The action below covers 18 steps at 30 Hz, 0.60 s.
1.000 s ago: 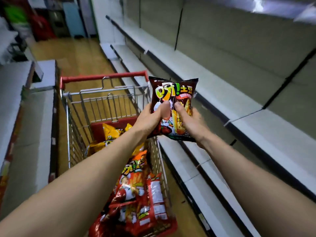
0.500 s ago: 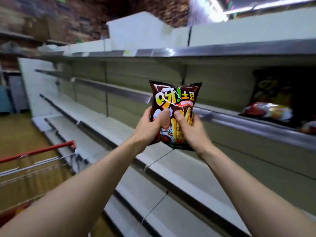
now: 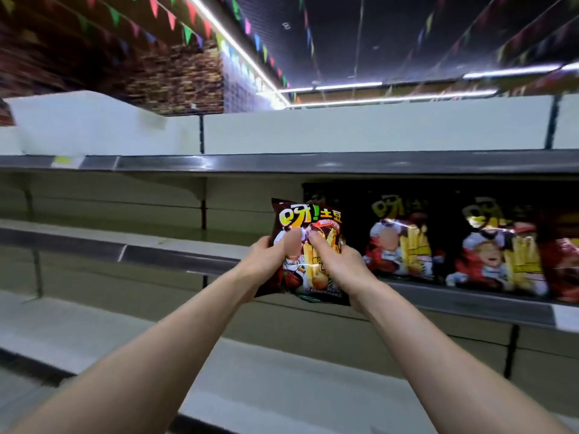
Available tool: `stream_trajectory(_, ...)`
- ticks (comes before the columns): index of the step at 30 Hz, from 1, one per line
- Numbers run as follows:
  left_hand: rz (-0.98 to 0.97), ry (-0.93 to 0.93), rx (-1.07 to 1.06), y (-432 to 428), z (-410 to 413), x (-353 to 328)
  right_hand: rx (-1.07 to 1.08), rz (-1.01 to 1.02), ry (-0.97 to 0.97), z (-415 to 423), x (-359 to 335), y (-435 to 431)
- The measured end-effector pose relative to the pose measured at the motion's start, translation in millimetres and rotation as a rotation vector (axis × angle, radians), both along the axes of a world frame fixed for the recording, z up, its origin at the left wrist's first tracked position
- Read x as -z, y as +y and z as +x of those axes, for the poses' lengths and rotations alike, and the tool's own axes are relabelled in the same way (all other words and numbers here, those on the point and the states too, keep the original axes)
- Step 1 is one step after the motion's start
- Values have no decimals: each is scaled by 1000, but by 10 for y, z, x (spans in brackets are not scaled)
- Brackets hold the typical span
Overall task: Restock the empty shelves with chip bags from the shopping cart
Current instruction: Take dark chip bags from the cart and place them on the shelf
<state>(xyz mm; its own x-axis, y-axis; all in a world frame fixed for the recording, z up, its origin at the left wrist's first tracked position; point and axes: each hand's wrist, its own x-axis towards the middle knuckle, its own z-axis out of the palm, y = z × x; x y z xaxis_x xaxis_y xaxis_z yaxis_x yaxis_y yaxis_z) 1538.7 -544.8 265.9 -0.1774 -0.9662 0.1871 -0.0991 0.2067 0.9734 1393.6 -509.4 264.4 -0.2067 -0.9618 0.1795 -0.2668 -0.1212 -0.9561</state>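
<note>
**Chip bag held upright at the mid shelf, both hands on it**

Head view: The chip bag (image 3: 306,272) is in the air in front of the middle shelf (image 3: 172,255), straddling that shelf's front rail. Its top edge sits above the rail and its bottom seam below. Can't tell whether it touches the shelf.

Long axis runs approx. vertical, top seam up and bottom seam down. The printed front faces the camera, w/ yellow lettering at the top and a fries graphic below.

The left hand (image 3: 266,261) grips the bag's left side, thumb across the front and fingers curled round behind. The right hand (image 3: 343,267) grips the right side the same way, thumb on the front. The two thumbs lie close together near the bag's centre. Both forearms reach up from the bottom of the frame.

Just right of the held bag, shelved bags (image 3: 402,242) of the same look stand upright in a row on the middle shelf, fronts out, dim under the upper shelf (image 3: 282,162). A lower shelf (image 3: 94,324) runs beneath. Coloured bunting (image 3: 188,32) hangs from the dark ceiling, blurred.
</note>
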Motion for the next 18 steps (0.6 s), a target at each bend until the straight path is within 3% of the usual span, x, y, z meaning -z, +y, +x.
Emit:
stream_trajectory(9,-70,-110,16,-486,-349,-343,118,23,7,-301,-368,-286)
stream_trajectory(18,-149,-175,-5,-920,-472,-189,262,-47,-24,-147,-293,-683)
